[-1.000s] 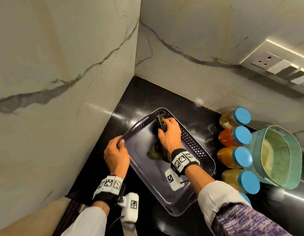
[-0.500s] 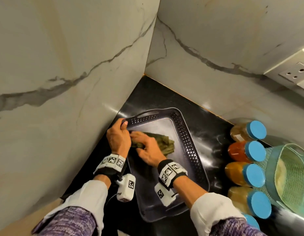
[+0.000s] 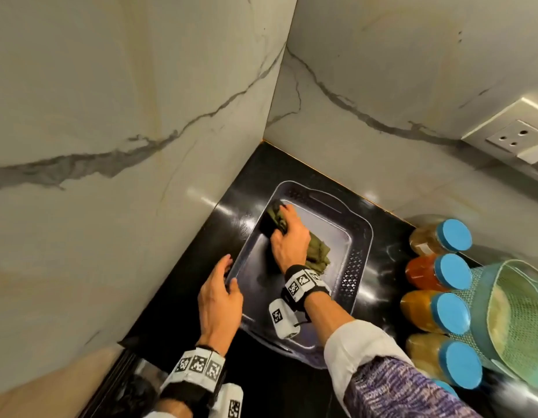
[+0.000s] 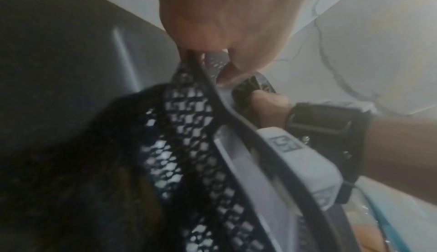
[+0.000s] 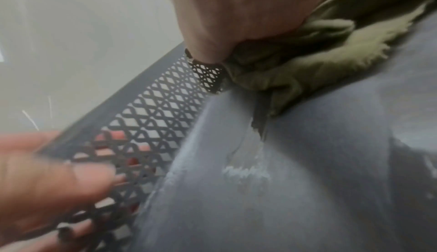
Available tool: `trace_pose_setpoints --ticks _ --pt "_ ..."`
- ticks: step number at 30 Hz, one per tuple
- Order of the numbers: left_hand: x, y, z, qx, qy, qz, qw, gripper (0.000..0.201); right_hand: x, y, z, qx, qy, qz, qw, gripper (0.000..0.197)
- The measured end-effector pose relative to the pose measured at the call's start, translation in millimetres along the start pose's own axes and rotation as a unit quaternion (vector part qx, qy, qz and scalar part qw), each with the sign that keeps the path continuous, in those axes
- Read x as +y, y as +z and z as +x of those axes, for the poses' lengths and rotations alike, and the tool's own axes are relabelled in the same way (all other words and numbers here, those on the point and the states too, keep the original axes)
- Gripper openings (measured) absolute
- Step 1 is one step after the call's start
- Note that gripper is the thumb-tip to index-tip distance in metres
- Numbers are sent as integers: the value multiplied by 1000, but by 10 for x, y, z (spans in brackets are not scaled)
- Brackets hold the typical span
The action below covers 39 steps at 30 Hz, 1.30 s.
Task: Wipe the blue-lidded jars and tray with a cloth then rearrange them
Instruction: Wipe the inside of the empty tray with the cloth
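My right hand [image 3: 290,239] is bunched around the olive cloth [image 3: 317,254], driving it into the far left corner of the tray [image 3: 356,260] where floor meets lattice wall. My left hand [image 3: 221,292] pinches the tray's near-left rim — thumb inside, fingers through the mesh outside — and that side looks tipped up off the black counter [image 3: 382,300]. The blue-lidded jars [image 3: 451,313] stand in a row just right of the tray, off it, with a teal basket [image 3: 521,321] beyond them. Risks, as I judge them: push too hard into this corner and the tilted tray could skid right into the jars; my pinch could slip off the thin rim; frayed cloth could snag the lattice.
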<state>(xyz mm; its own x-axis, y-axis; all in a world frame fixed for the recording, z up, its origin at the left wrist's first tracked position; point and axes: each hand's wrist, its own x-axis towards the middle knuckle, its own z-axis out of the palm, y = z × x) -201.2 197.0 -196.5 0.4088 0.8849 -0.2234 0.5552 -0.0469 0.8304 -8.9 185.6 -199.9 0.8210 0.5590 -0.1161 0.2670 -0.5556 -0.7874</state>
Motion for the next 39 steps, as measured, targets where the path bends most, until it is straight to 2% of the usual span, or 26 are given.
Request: trace_pose_setpoints --ticks 3,6,9,14,18,20,24,26,28,30,33,34,36,38,39 --pt "-17 -95 23 -10 3 0 1000 36 83 -164 156 25 4 -11 1000 71" --pt "8 -114 58 -19 20 11 1000 35 220 -260 301 -42 4 -36 998 72" --pt "26 -100 140 -16 17 19 1000 34 248 -260 336 -68 12 -11 998 74" --pt "10 -48 167 5 -3 4 1000 34 308 -190 87 -161 -74 -32 984 80" --pt "-9 -9 189 25 4 19 999 35 383 -179 -238 -251 -144 -44 956 86" --pt "29 -10 203 32 6 32 999 36 350 -207 -287 -297 -147 -60 942 87" --pt "90 -74 311 0 28 58 998 34 132 -293 -444 -421 -131 -107 891 79" --pt "157 -89 498 -36 60 88 994 29 -53 -319 -493 -435 -119 -135 882 75" --pt "210 -116 743 -46 83 114 989 26 -238 -375 -471 -425 -99 -145 888 68" --pt "262 -134 866 -11 77 104 992 40 -347 -511 -369 -368 -63 -129 919 66" --pt "349 -34 537 93 31 45 994 70 -318 -768 -174 -197 -10 -110 974 64" --pt "367 50 341 102 4 12 995 80 -276 -852 -129 -139 8 -107 984 62" --pt "383 230 -12 65 -76 -52 994 91 -144 -970 -52 -58 48 -118 990 58" --pt "348 357 -133 41 -120 -80 989 80 -12 -1048 10 -32 74 -157 984 58" --pt "328 361 -92 44 -112 -76 990 74 62 -1063 35 -35 79 -178 980 58"
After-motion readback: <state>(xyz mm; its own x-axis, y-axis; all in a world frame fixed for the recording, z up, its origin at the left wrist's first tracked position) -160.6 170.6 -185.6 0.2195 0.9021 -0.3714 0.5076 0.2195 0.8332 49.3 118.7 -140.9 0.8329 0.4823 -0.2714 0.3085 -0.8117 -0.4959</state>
